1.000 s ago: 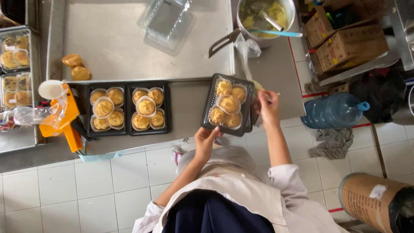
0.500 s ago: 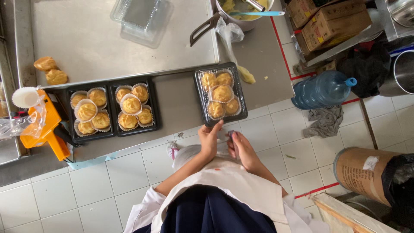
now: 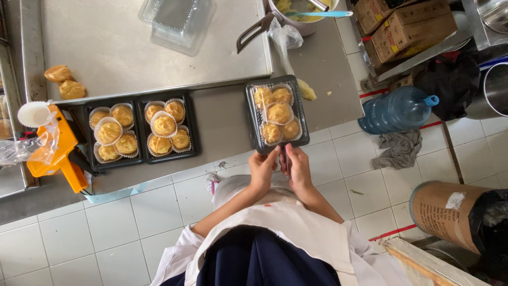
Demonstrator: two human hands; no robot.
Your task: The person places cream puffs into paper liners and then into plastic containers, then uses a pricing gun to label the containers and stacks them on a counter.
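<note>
A closed black tray of five golden pastries under a clear lid (image 3: pixel 277 114) sits at the near edge of a steel table (image 3: pixel 222 122). Both hands meet at the tray's near edge: the left hand (image 3: pixel 263 168) and right hand (image 3: pixel 297 165) have fingers curled, pinching the rim of the lid and tray. To the left on the same table lie two open black trays of pastries in paper cups (image 3: pixel 140 129). Further left rests an orange label gun (image 3: pixel 59 151). Beyond, two loose pastries (image 3: pixel 64 81), an empty clear container (image 3: pixel 174 20) and a metal pot with a blue spatula (image 3: pixel 301 11). On the tiled floor at right stands a blue water bottle (image 3: pixel 396 110) beside a grey rag (image 3: pixel 399 149).
</note>
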